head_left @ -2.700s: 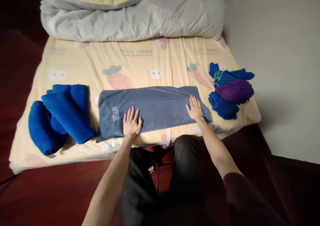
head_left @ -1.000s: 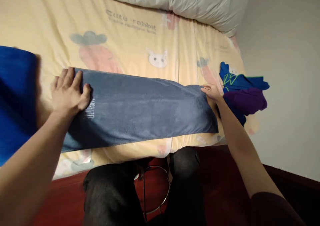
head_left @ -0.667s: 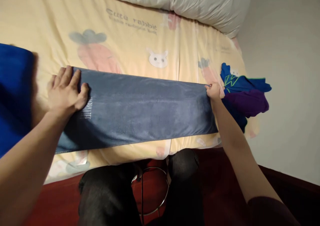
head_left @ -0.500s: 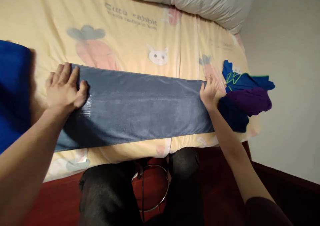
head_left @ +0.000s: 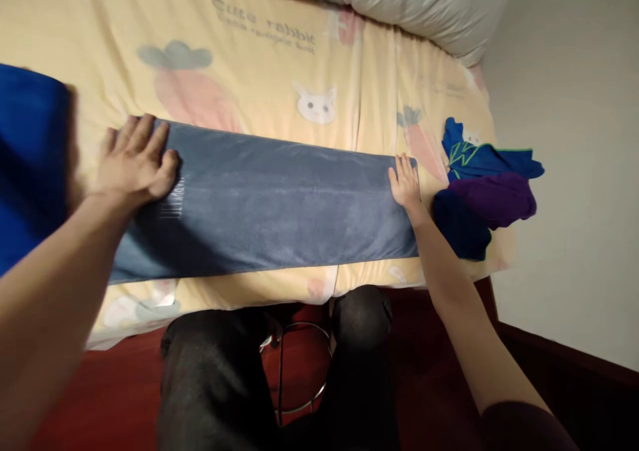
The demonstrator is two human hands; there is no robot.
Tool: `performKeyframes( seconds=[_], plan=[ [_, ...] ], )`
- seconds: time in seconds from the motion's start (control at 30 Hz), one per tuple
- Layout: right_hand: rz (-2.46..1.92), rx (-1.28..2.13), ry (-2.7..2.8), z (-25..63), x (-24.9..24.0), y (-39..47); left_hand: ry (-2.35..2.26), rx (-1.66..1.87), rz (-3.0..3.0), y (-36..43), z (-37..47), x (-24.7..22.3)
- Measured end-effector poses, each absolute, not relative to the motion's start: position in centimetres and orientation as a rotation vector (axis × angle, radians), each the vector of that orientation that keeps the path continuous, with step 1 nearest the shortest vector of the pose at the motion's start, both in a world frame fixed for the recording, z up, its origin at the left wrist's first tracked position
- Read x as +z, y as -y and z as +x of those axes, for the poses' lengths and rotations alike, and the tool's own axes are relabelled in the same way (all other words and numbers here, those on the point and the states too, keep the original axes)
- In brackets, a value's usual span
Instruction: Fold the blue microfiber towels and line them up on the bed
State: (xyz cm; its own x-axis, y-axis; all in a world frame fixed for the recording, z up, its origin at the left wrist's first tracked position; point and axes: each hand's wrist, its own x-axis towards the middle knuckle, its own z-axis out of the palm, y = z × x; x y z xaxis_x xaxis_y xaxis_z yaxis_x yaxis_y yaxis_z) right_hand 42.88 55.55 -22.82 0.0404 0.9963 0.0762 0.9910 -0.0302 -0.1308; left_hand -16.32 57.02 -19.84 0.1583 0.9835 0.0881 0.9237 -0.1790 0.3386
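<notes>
A folded grey-blue towel (head_left: 279, 205) lies as a long band across the near part of the bed (head_left: 279, 65), stretched between the person's two hands. The left hand (head_left: 134, 161) rests flat on the towel's left end, fingers spread and palm down, beside small pale lettering (head_left: 174, 198) on the cloth. The right hand (head_left: 405, 183) lies flat on the far right corner of the towel, fingers extended and lightly spread, gripping nothing. Both hands press on the cloth rather than hold it.

A bright blue folded cloth (head_left: 30, 165) sits just beyond the left hand at the left edge of the view. A small heap of clothes (head_left: 486, 185), blue and purple, lies just to the right of the right hand, near the bed's corner. A grey duvet (head_left: 424, 5) is bunched at the far end of the bed, and the person's dark-trousered knees (head_left: 359, 318) show below the bed's edge.

About a second ago the right hand was pinching the towel's far right corner, with that corner raised and a fold running across it; it has since opened and laid the corner down, so the towel's right end now sits smooth and squared. The left hand has stayed flat on the left end throughout.
</notes>
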Motion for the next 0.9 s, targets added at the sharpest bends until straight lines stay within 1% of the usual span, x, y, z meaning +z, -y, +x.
performKeyframes(
  seconds=[0.13,0.3,0.43,0.57,0.7,0.8,0.9],
  plan=[
    [-2.169,0.108,2.107,42.3,-21.9,-50.7,-1.953,0.421,2.177,-53.8,-15.9,-20.2],
    [-2.126,0.120,2.141,42.6,-21.0,-41.4,-2.015,0.358,2.163,-45.3,-15.3,-20.2],
    [-2.132,0.109,2.159,42.8,-21.2,-36.9,-2.031,0.386,2.160,-40.3,-15.2,-20.5],
    [-2.153,0.068,2.144,42.4,-21.7,-34.4,-2.044,0.453,2.157,-37.6,-15.0,-21.2],
    [-2.216,0.075,2.131,41.8,-21.7,-33.0,-2.017,0.445,2.218,-35.5,-15.0,-21.8],
    [-2.280,0.124,2.092,40.4,-20.6,-33.4,-2.008,0.387,2.232,-35.0,-14.9,-21.6],
    [-2.218,0.115,2.084,37.7,-19.1,-34.9,-2.011,0.335,2.230,-35.6,-14.1,-20.8]
  ],
)
